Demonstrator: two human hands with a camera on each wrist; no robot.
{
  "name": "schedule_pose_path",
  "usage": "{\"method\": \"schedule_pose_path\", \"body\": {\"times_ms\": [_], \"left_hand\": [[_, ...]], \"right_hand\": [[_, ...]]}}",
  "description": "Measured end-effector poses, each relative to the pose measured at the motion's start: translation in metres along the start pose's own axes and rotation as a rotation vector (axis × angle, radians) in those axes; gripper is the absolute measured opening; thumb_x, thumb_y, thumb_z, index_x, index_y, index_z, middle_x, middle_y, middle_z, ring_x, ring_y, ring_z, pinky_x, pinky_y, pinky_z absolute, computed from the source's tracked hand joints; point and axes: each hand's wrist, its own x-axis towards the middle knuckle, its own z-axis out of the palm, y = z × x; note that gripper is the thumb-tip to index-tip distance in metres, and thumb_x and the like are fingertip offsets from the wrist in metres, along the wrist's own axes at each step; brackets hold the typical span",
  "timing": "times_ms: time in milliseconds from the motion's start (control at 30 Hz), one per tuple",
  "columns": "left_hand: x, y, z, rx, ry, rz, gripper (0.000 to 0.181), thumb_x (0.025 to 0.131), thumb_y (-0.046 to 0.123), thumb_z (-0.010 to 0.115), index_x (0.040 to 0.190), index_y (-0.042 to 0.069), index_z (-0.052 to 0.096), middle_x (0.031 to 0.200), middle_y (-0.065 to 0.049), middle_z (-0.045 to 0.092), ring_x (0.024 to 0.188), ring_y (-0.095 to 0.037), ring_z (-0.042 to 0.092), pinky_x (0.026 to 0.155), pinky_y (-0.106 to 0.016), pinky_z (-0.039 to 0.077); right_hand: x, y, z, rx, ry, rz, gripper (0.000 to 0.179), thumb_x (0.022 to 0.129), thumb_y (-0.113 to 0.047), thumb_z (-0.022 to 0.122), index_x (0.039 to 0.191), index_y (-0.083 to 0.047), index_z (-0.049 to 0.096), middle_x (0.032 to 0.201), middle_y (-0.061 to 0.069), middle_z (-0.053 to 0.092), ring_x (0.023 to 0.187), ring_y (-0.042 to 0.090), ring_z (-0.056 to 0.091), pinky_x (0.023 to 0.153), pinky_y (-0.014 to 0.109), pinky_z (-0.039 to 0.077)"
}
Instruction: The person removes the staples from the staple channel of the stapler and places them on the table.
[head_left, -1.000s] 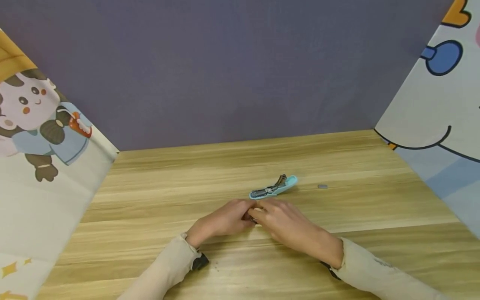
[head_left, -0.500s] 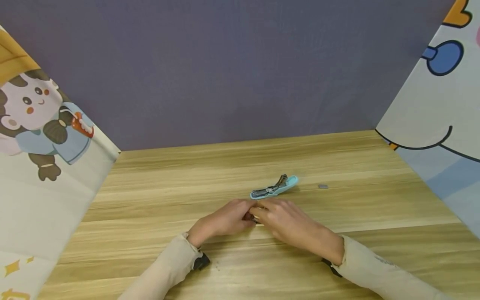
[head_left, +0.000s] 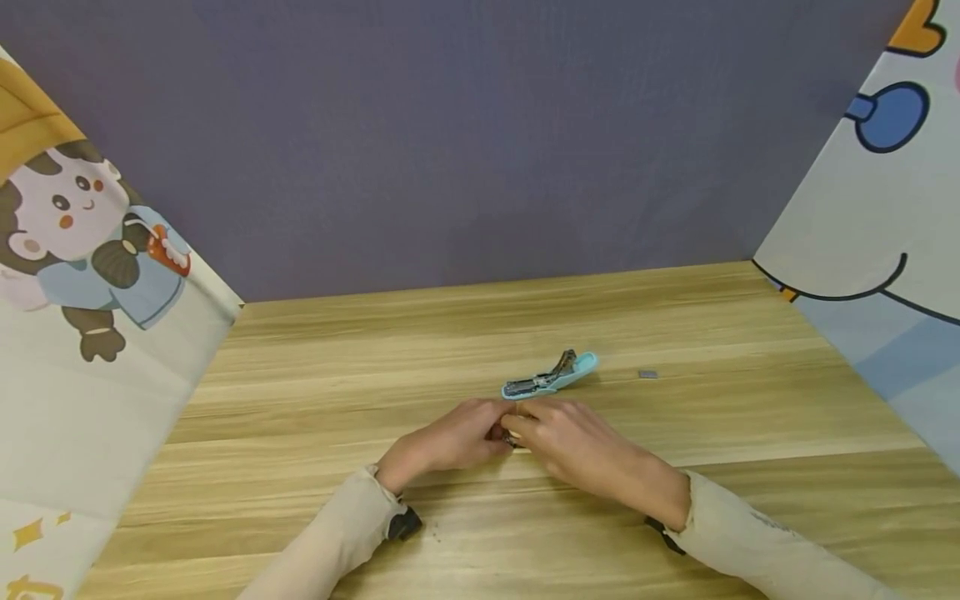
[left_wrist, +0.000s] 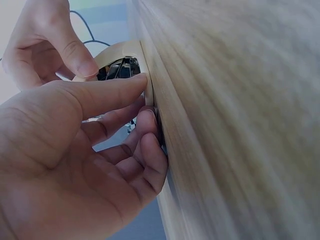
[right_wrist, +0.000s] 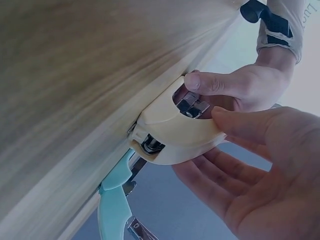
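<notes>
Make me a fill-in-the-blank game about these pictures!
1. The cream thing is held by the right hand and the ____.
2. In the head view, the grey strip lies to the ____ of the blue stapler.
3. Of strip and stapler, the smaller is the ____.

Missing words: left hand; right; strip.
</notes>
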Motion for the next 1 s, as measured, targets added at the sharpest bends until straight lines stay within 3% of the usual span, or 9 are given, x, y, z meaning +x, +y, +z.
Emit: {"method": "schedule_pose_path", "body": {"times_ms": [200,500,767,1000], "left_hand": [[0.0001,-0.0018,0.0003,-0.005,-0.003,0.004,0.021,0.090,0.009,0.071,0.103,0.019,0.058,0.071,0.005,0.050,0.062,-0.004,0.044,0.058,-0.021,0.037],[0.0018,-0.0029,0.0018,0.007,-0.006,0.007,0.024,0.091,0.011,0.071,0.111,0.016,0.059,0.073,0.008,0.051,0.064,-0.003,0.046,0.059,-0.019,0.040],[0.0003,-0.0018,0.0023,-0.007,-0.003,0.001,0.022,0.091,0.011,0.071,0.108,0.017,0.058,0.073,0.005,0.051,0.063,-0.005,0.045,0.058,-0.020,0.039],[0.0012,-0.0021,0.0040,0.024,-0.003,-0.004,0.016,0.093,0.012,0.071,0.104,0.016,0.060,0.078,0.005,0.052,0.067,-0.005,0.047,0.060,-0.021,0.040]], "right_hand": [[0.0004,0.0002,-0.0008,0.003,-0.007,-0.008,0.020,0.089,-0.002,0.072,0.107,-0.010,0.069,0.096,0.002,0.065,0.082,0.012,0.063,0.066,0.024,0.052],[-0.0024,0.0010,0.0006,-0.003,-0.010,0.003,0.038,0.082,0.011,0.070,0.116,-0.006,0.068,0.110,0.008,0.067,0.099,0.020,0.067,0.082,0.031,0.057],[-0.0045,0.0019,0.0026,-0.014,0.006,-0.024,0.035,0.085,0.009,0.069,0.117,-0.005,0.066,0.111,0.010,0.067,0.098,0.021,0.068,0.082,0.030,0.057],[-0.0077,0.0069,-0.0036,0.144,0.030,0.048,0.043,0.088,0.008,0.067,0.129,-0.004,0.062,0.122,0.009,0.067,0.107,0.021,0.067,0.084,0.029,0.056]]}}
